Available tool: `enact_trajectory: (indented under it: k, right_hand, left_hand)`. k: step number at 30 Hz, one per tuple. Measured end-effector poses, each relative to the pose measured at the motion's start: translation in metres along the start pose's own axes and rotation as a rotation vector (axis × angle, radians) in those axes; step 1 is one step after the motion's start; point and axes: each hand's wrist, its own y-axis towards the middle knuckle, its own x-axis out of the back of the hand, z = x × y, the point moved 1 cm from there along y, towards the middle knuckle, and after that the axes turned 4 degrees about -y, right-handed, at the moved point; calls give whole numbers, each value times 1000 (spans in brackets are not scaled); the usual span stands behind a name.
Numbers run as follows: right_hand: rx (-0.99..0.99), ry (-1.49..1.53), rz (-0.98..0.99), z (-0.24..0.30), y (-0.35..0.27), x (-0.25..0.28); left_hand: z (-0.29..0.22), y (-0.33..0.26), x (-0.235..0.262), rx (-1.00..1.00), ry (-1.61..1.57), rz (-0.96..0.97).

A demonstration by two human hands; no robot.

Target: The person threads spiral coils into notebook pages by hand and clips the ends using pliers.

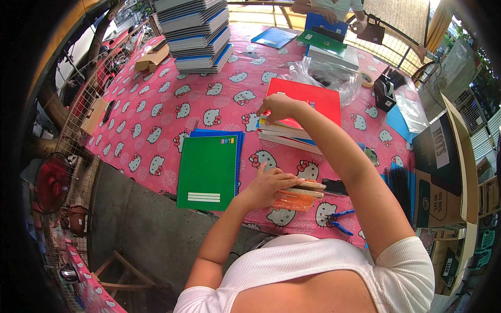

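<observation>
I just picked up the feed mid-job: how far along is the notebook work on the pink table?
Looks done: a tall stack of spiral notebooks at the far edge, and a green notebook lying bound near the person. In hand: the left hand presses an orange-covered pad; the right hand touches a pile under a red cover. That unbound pile appears left.

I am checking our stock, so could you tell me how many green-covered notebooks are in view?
2: one green notebook lies flat near the table's front edge, beside the left hand; another green notebook lies at the far end. Others may be hidden in stacks.
</observation>
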Motion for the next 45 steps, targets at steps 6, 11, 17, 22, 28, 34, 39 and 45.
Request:
enact_trajectory:
  k: [6,11,17,22,28,34,39,45]
  right_hand:
    - [-174,100,-284,-5,-35,29]
    - [-56,-209,-188,108,-114,73]
    - [-324,79,-1273,77,-271,46]
    - [-384,1039,-982,75,-314,-49]
    - [-531,1027,-872,100,-320,-60]
    - [-575,736,-839,96,-319,-108]
    - [-408,820,-1032,107,-301,-149]
    - [-479,-4,-772,44,-365,-141]
  left_hand:
    - [7,28,17,118,-477,-516]
    - [40,66,79,-85,-87,-1254]
    - [-34,44,112,-248,-82,-950]
    - [-73,27,87,-184,-254,-906]
    - [-88,16,73,-129,-427,-968]
    - [-73,13,58,-154,-501,-852]
    - [-116,37,23,-63,-200,-1178]
    - [-149,76,-5,-197,398,-417]
